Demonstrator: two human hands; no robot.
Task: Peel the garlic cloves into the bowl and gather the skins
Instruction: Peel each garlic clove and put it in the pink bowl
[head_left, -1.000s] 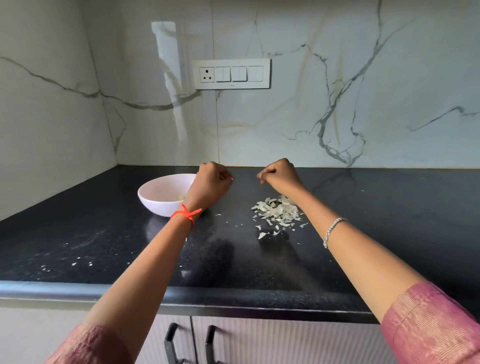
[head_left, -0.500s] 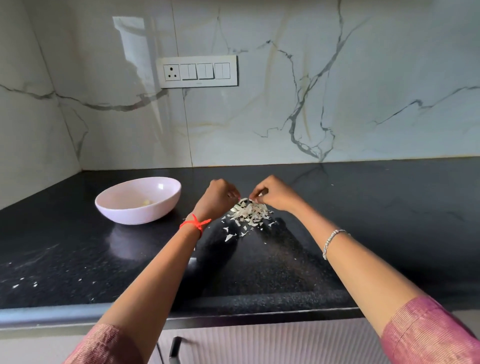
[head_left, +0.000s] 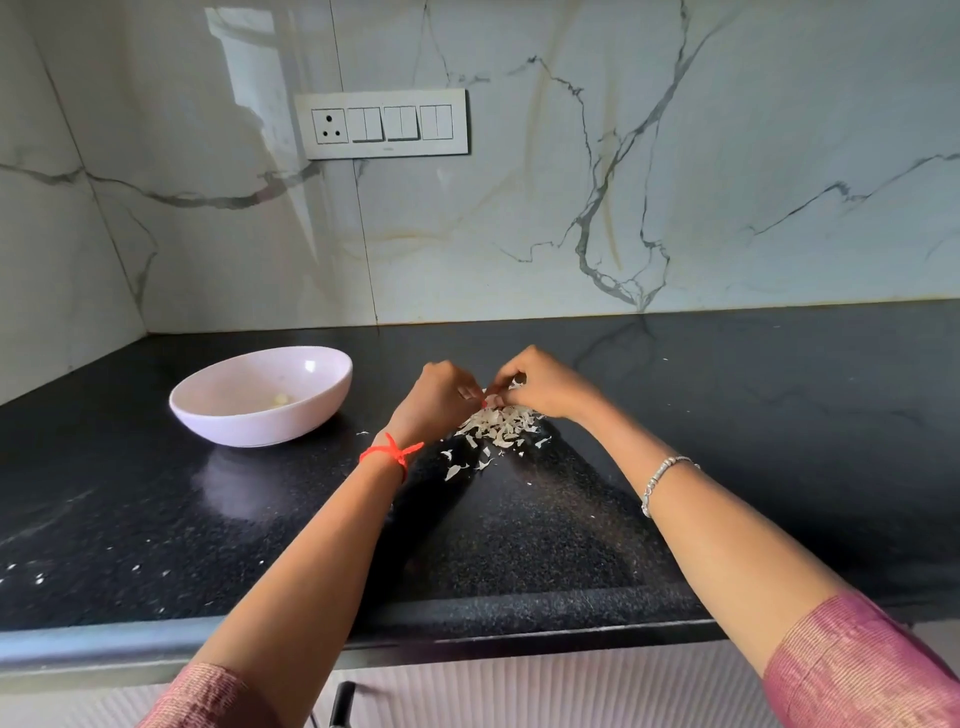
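Left hand (head_left: 439, 397) and right hand (head_left: 545, 384), both hands curled, seemingly pinch a small clove (head_left: 492, 400) above flaky, papery skins (head_left: 498, 423).

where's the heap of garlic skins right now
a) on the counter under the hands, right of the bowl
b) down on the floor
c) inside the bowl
a: the garlic skins lie heaped on the black counter, just below the left hand and right hand, which seem to pinch a garlic clove between them. The bowl stands apart to the left.
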